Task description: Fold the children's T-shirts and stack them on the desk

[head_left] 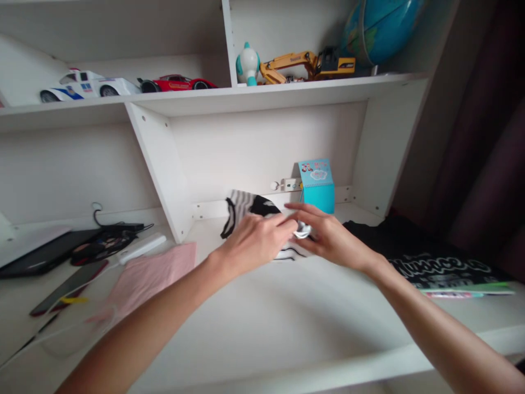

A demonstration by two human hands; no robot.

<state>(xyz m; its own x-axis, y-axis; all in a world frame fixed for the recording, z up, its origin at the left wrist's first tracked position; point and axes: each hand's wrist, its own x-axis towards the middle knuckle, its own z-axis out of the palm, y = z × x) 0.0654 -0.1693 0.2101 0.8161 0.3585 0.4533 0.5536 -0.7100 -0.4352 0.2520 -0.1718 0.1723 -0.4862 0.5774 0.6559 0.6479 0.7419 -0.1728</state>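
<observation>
Both my hands meet over a striped black, grey and white garment [246, 207] lying on the white desk [262, 317]. My left hand [252, 242] has its fingers curled down onto the cloth. My right hand [328, 235] pinches a small bunch of white fabric [302, 230] between thumb and fingers, index finger stretched toward the left hand. Most of the garment is hidden under the two hands.
A turquoise box [317, 185] stands just behind my hands by a wall socket. A pink cloth [153, 276], a phone [68, 287] and a laptop [41, 251] lie left. A black printed shirt [426, 257] lies right. Toy cars, an excavator and a globe sit on the shelf above.
</observation>
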